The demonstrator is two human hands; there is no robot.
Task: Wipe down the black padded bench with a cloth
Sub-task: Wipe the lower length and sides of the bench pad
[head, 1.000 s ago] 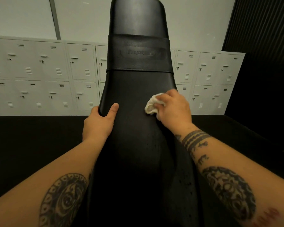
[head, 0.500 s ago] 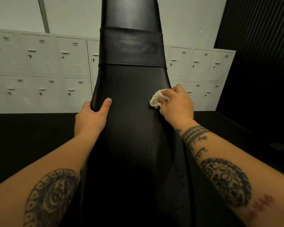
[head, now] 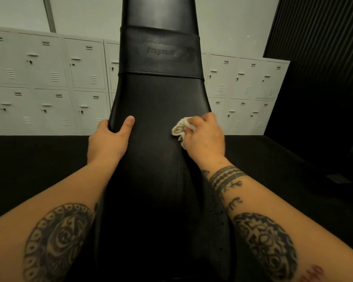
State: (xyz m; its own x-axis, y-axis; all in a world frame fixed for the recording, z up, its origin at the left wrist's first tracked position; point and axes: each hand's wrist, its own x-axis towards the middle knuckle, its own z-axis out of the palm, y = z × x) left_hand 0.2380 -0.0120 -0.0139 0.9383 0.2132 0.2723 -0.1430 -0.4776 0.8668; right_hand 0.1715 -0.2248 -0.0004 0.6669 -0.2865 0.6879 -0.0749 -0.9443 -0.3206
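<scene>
Behind, pale lockers (head: 49, 82) line the wall. Nearer, the left hand (head: 108, 139) grips the black padded bench (head: 157, 180) by its left edge, thumb on top. Further right, the right hand (head: 204, 137) presses a crumpled white cloth (head: 179, 129), fingers curled round it, against the pad.

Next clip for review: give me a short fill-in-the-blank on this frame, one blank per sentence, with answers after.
1. The right hand presses a crumpled white ____ against the bench.
2. The left hand grips the bench's left edge with its ____ lying on top.
3. Behind the bench, pale metal ____ line the wall.

Missing words: cloth; thumb; lockers.
</scene>
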